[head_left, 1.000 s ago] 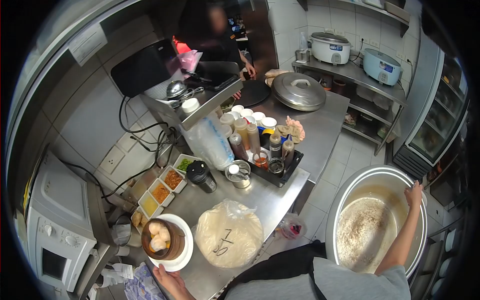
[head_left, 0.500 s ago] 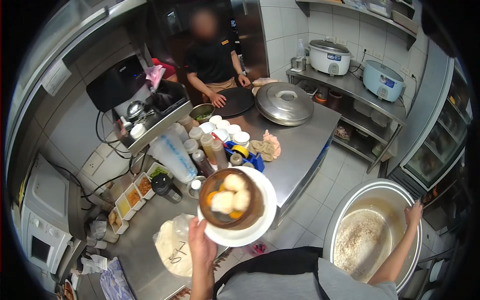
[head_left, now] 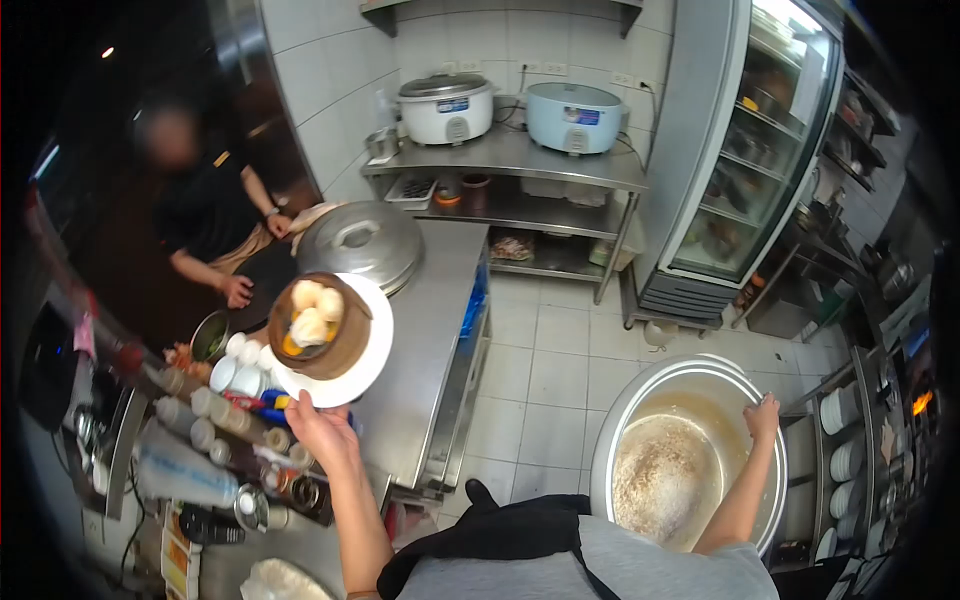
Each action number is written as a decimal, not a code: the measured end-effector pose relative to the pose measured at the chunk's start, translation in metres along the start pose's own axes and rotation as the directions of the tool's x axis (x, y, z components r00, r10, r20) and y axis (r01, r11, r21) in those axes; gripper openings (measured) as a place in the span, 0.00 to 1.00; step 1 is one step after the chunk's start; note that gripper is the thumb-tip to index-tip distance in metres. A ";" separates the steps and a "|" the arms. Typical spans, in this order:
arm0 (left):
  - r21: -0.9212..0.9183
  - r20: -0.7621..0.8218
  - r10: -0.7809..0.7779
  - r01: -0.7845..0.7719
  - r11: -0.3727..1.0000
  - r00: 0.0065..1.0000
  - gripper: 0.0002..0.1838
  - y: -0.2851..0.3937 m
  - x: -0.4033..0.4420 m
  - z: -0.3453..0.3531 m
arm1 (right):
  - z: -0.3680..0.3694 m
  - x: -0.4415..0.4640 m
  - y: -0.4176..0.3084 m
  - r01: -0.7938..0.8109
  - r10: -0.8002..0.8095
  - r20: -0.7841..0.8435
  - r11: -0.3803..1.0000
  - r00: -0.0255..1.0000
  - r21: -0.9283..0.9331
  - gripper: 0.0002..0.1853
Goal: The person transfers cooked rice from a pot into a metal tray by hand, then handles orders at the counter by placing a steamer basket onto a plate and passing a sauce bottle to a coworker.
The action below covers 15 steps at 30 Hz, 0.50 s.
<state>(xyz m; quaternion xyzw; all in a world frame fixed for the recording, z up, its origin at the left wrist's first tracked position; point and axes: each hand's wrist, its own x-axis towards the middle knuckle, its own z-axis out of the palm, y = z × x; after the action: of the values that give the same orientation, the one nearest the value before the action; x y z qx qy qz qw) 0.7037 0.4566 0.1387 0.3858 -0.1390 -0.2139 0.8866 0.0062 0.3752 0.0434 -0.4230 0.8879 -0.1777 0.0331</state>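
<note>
My left hand (head_left: pixel 322 428) grips the near edge of a white plate (head_left: pixel 372 350), holding it up over the steel counter (head_left: pixel 425 330). On the plate sits a round brown wooden steamer (head_left: pixel 345 352) with several pale dumplings (head_left: pixel 312 312) and some orange pieces inside. At the right, my right hand (head_left: pixel 762 414) is closed on the rim of a large metal pot (head_left: pixel 612 440), whose inside bottom carries a whitish-brown residue. Just behind the plate lies a big round metal lid (head_left: pixel 362 245).
Behind the counter a person in black (head_left: pixel 210 215) rests a hand near a dark round board. Bottles (head_left: pixel 225 415) and white cups crowd the left. Two rice cookers (head_left: pixel 446 108) stand on a back shelf, beside a glass-door fridge (head_left: pixel 740 150). Stacked plates (head_left: pixel 843 450) sit far right.
My left hand has lifted the plate and steamer off the counter and carried them forward, towards the lid. The view has turned right. My right hand stays on the pot rim.
</note>
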 end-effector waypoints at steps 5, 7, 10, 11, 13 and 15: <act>-0.062 0.003 0.062 -0.062 0.996 0.998 0.17 -0.050 0.083 0.038 | 0.015 -0.003 0.015 -0.139 0.139 -0.057 0.990 0.989 0.003 0.34; -0.135 -0.054 0.082 -0.089 0.987 0.995 0.17 -0.070 0.118 0.054 | 0.029 0.010 0.044 -0.079 0.068 -0.140 0.994 0.988 -0.076 0.35; -0.127 -0.241 0.103 -0.137 0.982 0.965 0.13 -0.104 0.178 0.065 | 0.036 0.012 0.027 -0.012 -0.007 -0.170 0.993 0.985 -0.113 0.32; -0.108 -0.267 0.111 -0.144 0.984 0.957 0.14 -0.120 0.206 0.058 | 0.032 0.016 0.024 -0.042 0.021 -0.142 0.988 0.990 -0.151 0.32; -0.087 -0.278 0.188 -0.219 0.972 0.942 0.13 -0.144 0.249 0.052 | 0.026 0.029 0.022 -0.029 0.012 -0.126 0.990 0.992 -0.138 0.32; -0.129 -0.319 0.208 -0.260 0.957 0.925 0.12 -0.151 0.271 0.057 | 0.026 0.042 0.036 0.052 -0.098 -0.157 0.961 0.983 -0.273 0.27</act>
<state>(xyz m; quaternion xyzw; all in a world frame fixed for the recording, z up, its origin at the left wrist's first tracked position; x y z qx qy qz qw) 0.8752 0.1968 0.0867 0.3180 -0.0283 -0.0559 0.9460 -0.0421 0.3562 0.0104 -0.4404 0.8867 -0.0922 -0.1064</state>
